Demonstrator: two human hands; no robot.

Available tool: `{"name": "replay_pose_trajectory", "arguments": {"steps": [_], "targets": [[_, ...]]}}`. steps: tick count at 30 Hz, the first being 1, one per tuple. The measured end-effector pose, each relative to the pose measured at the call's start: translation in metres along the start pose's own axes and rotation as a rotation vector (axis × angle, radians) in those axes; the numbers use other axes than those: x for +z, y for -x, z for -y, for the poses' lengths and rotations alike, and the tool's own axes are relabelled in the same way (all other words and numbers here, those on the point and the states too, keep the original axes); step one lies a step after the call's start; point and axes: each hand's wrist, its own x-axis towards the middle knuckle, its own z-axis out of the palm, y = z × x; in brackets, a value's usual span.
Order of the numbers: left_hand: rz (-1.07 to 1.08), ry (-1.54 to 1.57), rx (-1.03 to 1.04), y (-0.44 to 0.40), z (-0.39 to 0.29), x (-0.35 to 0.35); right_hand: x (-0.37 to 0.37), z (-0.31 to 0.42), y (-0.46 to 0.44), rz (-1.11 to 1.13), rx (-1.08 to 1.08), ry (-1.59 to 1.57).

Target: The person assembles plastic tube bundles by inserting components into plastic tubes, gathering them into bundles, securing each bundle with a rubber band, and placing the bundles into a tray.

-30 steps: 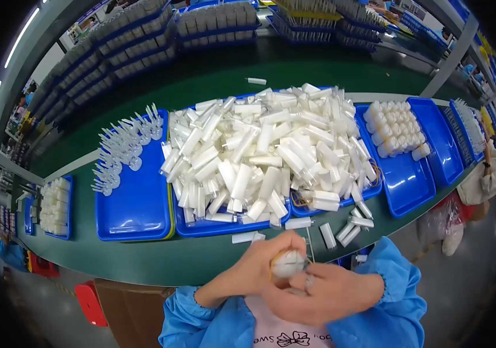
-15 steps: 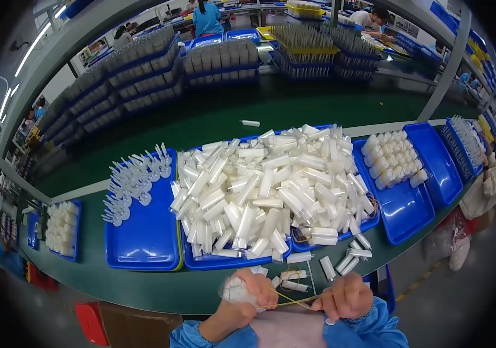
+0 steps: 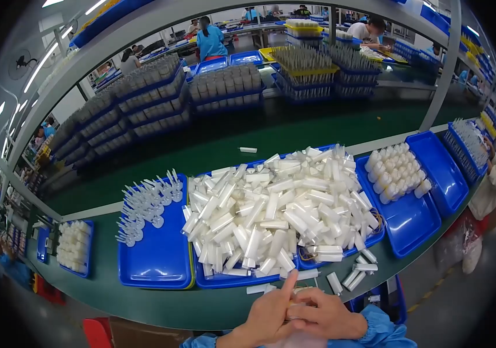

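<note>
Low in the view, my left hand (image 3: pixel 268 316) and my right hand (image 3: pixel 328 314) are together in front of my body, at the table's near edge. Between them they hold a white bundle, mostly covered by the fingers. My left index finger points up, while the other left fingers close around the bundle. The right fingers are curled over its right side. Just beyond the hands, a large heap of white wrapped pieces (image 3: pixel 271 209) fills blue trays. Several loose white pieces (image 3: pixel 353 278) lie right of my hands.
At the left, a blue tray (image 3: pixel 158 264) holds clear stemmed parts. Bundled white pieces stand in a blue tray (image 3: pixel 407 226) at the right. Stacked trays of parts (image 3: pixel 225 87) line the far side. A person in blue (image 3: pixel 210 42) stands in the background.
A yellow band was stretched between my separated hands half a second ago. Now my hands have come together around the bundle, and the band is hard to see. The view has tilted up.
</note>
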Motion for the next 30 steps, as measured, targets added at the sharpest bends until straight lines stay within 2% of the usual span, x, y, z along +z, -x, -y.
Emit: {"name": "replay_pose_trajectory", "arguments": {"steps": [2,3,5,7,8,10,11,12,14,16,18,19,21,22,24,26,28,29,30], "targets": [[0.142,0.123,-0.047,-0.001,-0.007,-0.002,-0.012,0.002,0.002,0.115,0.104,0.042],[0.147,0.121,-0.049,-0.004,-0.014,-0.008,-0.021,-0.005,0.008,0.075,0.095,0.02],[-0.202,-0.277,0.38,-0.013,-0.032,-0.034,-0.049,-0.014,0.021,-0.086,0.141,0.085],[-0.055,-0.089,0.109,-0.011,-0.036,-0.083,-0.089,-0.028,0.035,-0.334,0.218,0.279],[-0.151,-0.017,0.057,-0.019,-0.038,-0.102,-0.105,-0.041,0.047,-0.467,0.253,0.393],[-0.389,0.064,0.103,-0.052,-0.012,-0.133,-0.132,-0.064,0.057,-0.849,0.4,0.205],[-0.422,0.027,0.059,-0.076,-0.005,-0.151,-0.146,-0.074,0.062,-0.9,0.391,0.253],[-0.367,0.023,0.035,-0.102,0.003,-0.171,-0.161,-0.084,0.069,-0.95,0.382,0.304],[-0.305,0.122,-0.078,-0.154,0.043,-0.204,-0.181,-0.105,0.082,-0.948,0.403,0.539],[-0.091,-0.046,-0.268,-0.224,0.119,-0.259,-0.193,-0.124,0.088,-1.06,0.533,0.505],[-0.028,-0.362,-0.297,-0.259,0.163,-0.276,-0.203,-0.145,0.091,-1.072,0.548,0.567],[-0.01,-0.365,-0.284,-0.272,0.168,-0.275,-0.208,-0.153,0.091,-1.058,0.537,0.622],[0.049,-0.985,-0.226,-0.294,0.179,-0.269,-0.218,-0.17,0.089,-1.054,0.557,0.664],[0.053,-0.979,-0.214,-0.302,0.186,-0.264,-0.223,-0.174,0.087,-1.033,0.564,0.699],[0.019,-1.017,-0.039,-0.312,0.197,-0.256,-0.231,-0.181,0.082,-1.028,0.596,0.693],[0.015,-0.994,-0.018,-0.319,0.209,-0.249,-0.237,-0.194,0.08,-1.027,0.597,0.701],[0.099,-0.894,-0.27,-0.325,0.216,-0.246,-0.241,-0.205,0.079,-1.021,0.619,0.672],[0.109,-0.955,-0.181,-0.323,0.219,-0.246,-0.242,-0.214,0.08,-1.008,0.605,0.723],[0.109,-0.955,-0.177,-0.323,0.217,-0.246,-0.242,-0.218,0.08,-0.993,0.592,0.771]]}}
